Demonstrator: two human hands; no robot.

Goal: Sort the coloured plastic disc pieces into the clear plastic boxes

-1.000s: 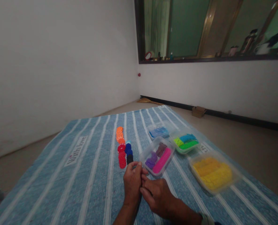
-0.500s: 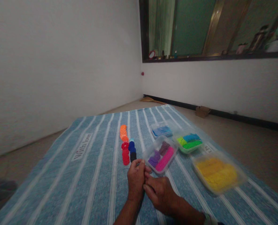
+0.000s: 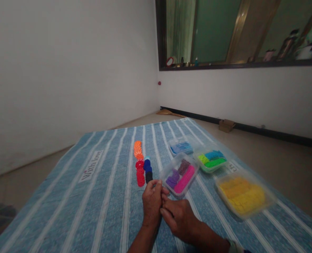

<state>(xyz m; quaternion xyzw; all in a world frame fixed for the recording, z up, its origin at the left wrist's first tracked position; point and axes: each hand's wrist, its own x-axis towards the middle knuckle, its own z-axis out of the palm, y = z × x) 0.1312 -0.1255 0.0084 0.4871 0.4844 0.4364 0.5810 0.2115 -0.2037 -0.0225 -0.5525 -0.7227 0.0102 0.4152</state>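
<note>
Nearest me I have two bare hands meeting over the cloth, a greenish band (image 3: 234, 246) round the right wrist. The left hand (image 3: 151, 202) is curled with thumb and fingers nearly closed; the right hand (image 3: 181, 216) pinches in against its fingertips. Whether something small sits between them I cannot tell: the fingers hide it.

Off to the right I see the first of four translucent plastic tubs, rectangular with rounded corners. This yellow tub (image 3: 266, 206) holds two bands of crumpled-looking pieces, amber and yellow. Just beyond the hands, the pink tub (image 3: 164, 173) carries three colours: purple, brown and a long magenta roll; its long axis slants away to the right.

Close past the left hand, on the cloth, I have two rows of overlapping, scalloped-looking discs, too small to count singly. The red-and-orange row (image 3: 140, 177) points away from me, its far end leaning slightly left. The dark row (image 3: 148, 168) beside it is shorter, black through navy to pale blue.

Farther right sit the green tub (image 3: 212, 170), with lime, blue and green, and the blue tub (image 3: 181, 148). Under everything lies woven blue cloth (image 3: 107, 207) with white stripes.
</note>
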